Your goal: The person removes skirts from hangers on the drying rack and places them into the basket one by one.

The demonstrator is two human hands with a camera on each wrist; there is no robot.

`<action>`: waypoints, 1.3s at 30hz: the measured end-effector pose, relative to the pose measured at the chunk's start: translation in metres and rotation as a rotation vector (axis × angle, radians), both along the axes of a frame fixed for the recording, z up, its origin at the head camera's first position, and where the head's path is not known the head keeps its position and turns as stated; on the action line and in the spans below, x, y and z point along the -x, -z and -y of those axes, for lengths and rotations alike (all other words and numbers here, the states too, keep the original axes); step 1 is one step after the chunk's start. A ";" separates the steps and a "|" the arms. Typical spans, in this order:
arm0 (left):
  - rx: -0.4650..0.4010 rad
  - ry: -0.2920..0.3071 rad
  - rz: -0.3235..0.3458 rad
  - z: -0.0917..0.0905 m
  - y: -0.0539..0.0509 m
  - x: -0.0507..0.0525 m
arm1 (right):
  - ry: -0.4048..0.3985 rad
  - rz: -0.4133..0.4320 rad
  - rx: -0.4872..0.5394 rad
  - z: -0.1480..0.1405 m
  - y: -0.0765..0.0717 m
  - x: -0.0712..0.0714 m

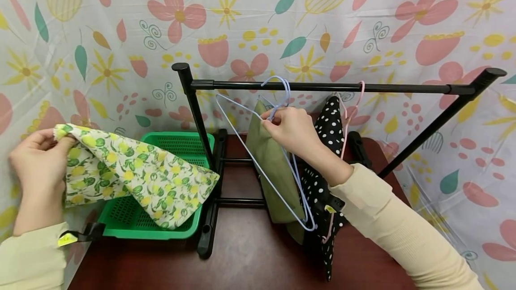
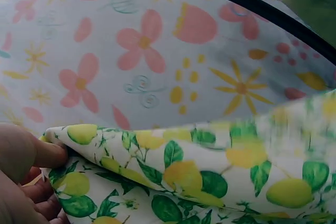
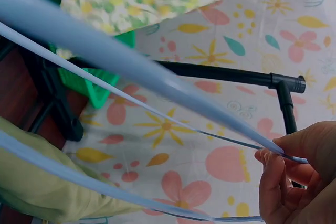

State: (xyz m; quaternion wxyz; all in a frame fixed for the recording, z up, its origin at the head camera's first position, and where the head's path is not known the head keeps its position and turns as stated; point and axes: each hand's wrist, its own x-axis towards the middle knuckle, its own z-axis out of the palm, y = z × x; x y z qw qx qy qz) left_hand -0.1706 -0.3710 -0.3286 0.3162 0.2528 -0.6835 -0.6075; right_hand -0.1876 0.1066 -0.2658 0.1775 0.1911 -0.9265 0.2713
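At the left of the head view, my left hand (image 1: 38, 160) pinches a corner of a lemon-print cloth (image 1: 165, 178). The cloth droops over a green basket (image 1: 151, 234), its free end reaching toward the rack's left post. My right hand (image 1: 292, 131) pinches a light blue hanger (image 1: 258, 164) just below its hook. This hanger is angled at the black rail (image 1: 242, 85). Behind it an olive-green cloth (image 1: 272, 178) hangs. In the right wrist view, thumb and fingertips close on the blue hanger (image 3: 173, 85) near its neck.
A black polka-dot cloth (image 1: 328, 124) hangs from a pink hanger (image 1: 346, 133) right of my right hand. The black rack stands on a dark reddish-brown table (image 1: 250, 254). A flower-print curtain (image 1: 242, 21) covers the back and sides.
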 end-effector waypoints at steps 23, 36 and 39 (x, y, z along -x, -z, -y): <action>0.291 0.150 0.442 -0.051 0.026 -0.001 | -0.010 -0.040 -0.025 0.000 -0.016 -0.005; 0.458 0.352 0.598 -0.058 0.063 -0.015 | -0.044 -0.068 -0.059 -0.007 -0.027 -0.012; 0.478 0.371 0.608 -0.059 0.070 -0.019 | -0.053 -0.087 -0.064 -0.009 -0.029 -0.013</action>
